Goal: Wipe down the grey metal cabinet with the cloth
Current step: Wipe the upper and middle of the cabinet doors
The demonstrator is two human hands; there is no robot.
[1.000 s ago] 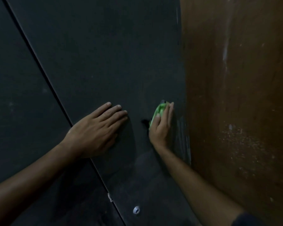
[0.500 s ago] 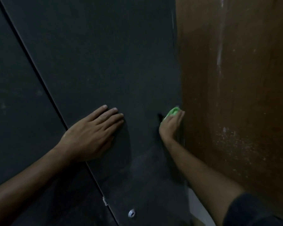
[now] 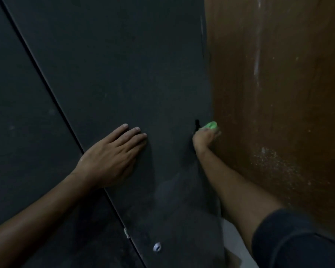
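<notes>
We brace left hand [image 3: 112,157] open, flat on cabinet [image 3: 108,64] for steadiness; right hand [image 3: 204,139] grips green cloth [image 3: 211,125], working edge beside brown wall [image 3: 278,93].

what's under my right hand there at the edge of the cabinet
A green cloth, bunched under the right hand at the right edge of the grey cabinet, beside the brown panel. Only its tip shows; the rest, and the metal beneath, is covered.

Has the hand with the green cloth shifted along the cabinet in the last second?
Yes. The right hand with the cloth has slid rightward to the cabinet edge by the brown wooden panel.
</notes>
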